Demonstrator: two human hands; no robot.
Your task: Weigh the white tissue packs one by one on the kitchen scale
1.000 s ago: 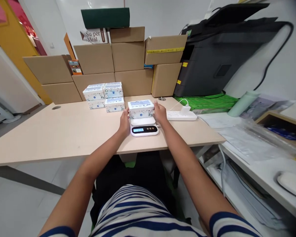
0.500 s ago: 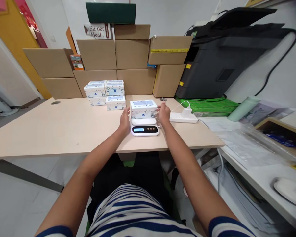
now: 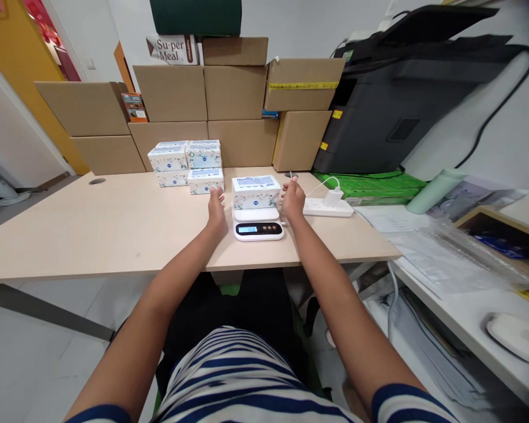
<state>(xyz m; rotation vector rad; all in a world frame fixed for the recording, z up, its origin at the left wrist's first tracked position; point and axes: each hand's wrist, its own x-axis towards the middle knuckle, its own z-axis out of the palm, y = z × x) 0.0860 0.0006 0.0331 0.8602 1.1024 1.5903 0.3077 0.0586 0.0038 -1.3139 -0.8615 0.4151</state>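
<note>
A white tissue pack (image 3: 255,192) with a blue and floral print rests on the platform of a white kitchen scale (image 3: 259,230), whose display is lit. Left of the scale, my left hand (image 3: 217,210) is open with fingers apart, touching nothing. Just beyond its fingertips stand several matching tissue packs (image 3: 205,181), stacked in two piles. My right hand (image 3: 293,198) is closed at the right side of the weighed pack. A slim, pale pen-like stick (image 3: 291,174) shows above that fist; its lower part is hidden by the fingers.
Cardboard boxes (image 3: 171,94) form a wall along the back of the table. To the right are a white power strip (image 3: 330,208) with a plugged charger, a green paper pack (image 3: 370,189) and a large dark printer (image 3: 379,117). A white side desk (image 3: 427,282) adjoins.
My left hand has moved left, away from the side of the tissue pack and scale. The pack stays on the scale, and my right hand keeps its place beside it.
</note>
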